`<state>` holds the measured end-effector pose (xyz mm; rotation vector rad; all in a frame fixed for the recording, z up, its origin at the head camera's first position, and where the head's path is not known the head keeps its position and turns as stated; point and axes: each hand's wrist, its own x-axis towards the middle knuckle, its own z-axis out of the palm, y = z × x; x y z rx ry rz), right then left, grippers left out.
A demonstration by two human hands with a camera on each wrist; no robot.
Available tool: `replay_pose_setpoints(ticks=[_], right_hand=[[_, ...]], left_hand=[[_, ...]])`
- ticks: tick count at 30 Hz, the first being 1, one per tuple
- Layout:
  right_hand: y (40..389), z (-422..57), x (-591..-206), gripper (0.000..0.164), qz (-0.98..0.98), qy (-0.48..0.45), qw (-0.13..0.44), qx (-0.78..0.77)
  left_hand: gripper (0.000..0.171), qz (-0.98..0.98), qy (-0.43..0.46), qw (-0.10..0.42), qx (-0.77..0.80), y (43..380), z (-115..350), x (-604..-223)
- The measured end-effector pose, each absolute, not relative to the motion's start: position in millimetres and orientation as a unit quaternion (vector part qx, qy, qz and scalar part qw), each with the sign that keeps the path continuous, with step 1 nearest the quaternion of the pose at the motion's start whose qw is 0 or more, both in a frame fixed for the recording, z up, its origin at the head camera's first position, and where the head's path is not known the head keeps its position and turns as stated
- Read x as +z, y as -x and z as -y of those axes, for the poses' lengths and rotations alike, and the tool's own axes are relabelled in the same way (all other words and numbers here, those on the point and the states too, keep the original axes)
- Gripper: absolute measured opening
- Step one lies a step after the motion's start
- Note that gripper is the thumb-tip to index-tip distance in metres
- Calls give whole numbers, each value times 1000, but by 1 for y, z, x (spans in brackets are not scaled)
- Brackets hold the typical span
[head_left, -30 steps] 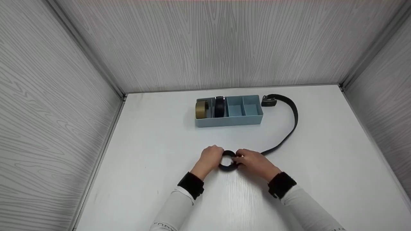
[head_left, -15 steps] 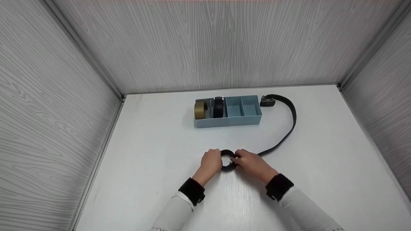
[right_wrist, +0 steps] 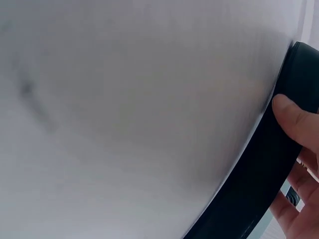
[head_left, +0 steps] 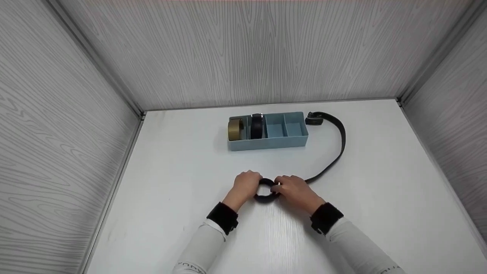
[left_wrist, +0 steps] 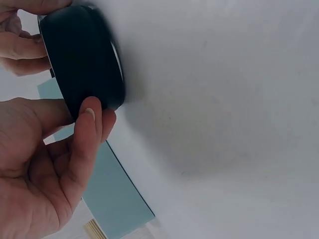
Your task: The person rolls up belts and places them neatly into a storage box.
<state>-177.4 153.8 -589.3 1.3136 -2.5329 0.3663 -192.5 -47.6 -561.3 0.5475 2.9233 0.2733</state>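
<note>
A black belt (head_left: pixel 343 139) lies on the white table, one end wound into a ring-shaped coil standing on edge between the hands. My left hand (head_left: pixel 245 186) holds the coil's left side; in the left wrist view its thumb and fingers pinch the dark coil (left_wrist: pixel 82 55) by its edges. My right hand (head_left: pixel 298 192) pinches the coil's right side, where the loose strap runs in. The right wrist view shows the thumb (right_wrist: pixel 294 119) on the strap's outer face. From there the strap curves right and back to its buckle (head_left: pixel 314 121). Some right fingers are hidden.
Behind the hands stands a blue-grey divided box (head_left: pixel 268 144). A rolled tan belt (head_left: pixel 234 130) sits in its leftmost compartment, a rolled black belt (head_left: pixel 257 127) in the one beside it. Grey wood-grain walls (head_left: pixel 243 53) enclose the table on the back and sides.
The head view has shifted slightly. The loose strap's curve has drawn a little to the left, towards the box. Both hands stay on the coil with small finger shifts.
</note>
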Motion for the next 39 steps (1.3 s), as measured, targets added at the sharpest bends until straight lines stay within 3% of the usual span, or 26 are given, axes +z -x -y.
replay_pose_setpoints(ticks=[6, 12, 20, 27, 32, 39], right_hand=[[177, -144, -595, 11, 877, -440, 163, 100], [172, -139, -594, 12, 889, -423, 142, 98], [173, -141, -582, 21, 877, -451, 63, 153], [176, -143, -578, 14, 877, -451, 82, 146], [177, -145, -580, 8, 891, -424, 118, 115], [178, -151, -578, 10, 920, -362, 96, 112]], left_hand=[[8, -981, -125, 62, 138, 181, 50, -571], [5, -977, -81, 80, 183, 170, 52, -575], [11, -978, -156, 64, 122, 181, 60, -572], [19, -961, -253, 62, 91, 194, 62, -571], [20, -965, -238, 48, 96, 192, 55, -574], [25, -957, -256, 2, 138, 182, 50, -568]])
